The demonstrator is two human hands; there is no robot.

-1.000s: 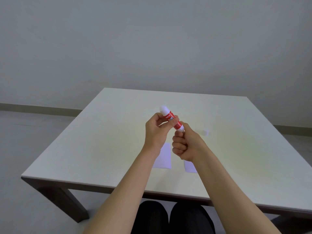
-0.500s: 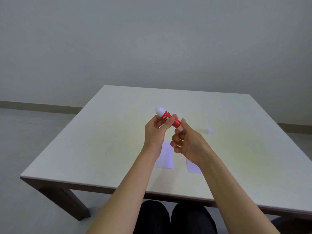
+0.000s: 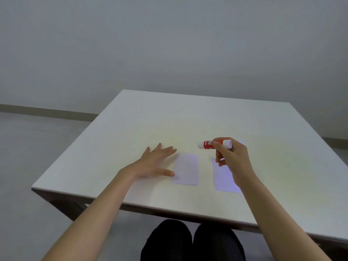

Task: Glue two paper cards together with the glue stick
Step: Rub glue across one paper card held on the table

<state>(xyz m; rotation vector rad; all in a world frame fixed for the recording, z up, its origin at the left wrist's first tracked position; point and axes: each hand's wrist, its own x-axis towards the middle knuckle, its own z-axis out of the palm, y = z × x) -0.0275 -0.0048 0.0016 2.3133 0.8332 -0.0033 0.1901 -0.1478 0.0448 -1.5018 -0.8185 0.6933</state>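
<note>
The right hand (image 3: 232,161) covers the upper right part of the right card (image 3: 224,178), just right of frame centre. It grips the glue stick (image 3: 214,144) horizontally above the worktop (image 3: 207,117). The left hand (image 3: 154,163) lies open, fingers spread, thumb touching the left card (image 3: 186,171).

A pale square table (image 3: 188,117) stands before a plain grey wall (image 3: 169,44).

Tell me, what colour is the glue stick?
The glue stick is red with white ends, clearest in the head view.
</note>
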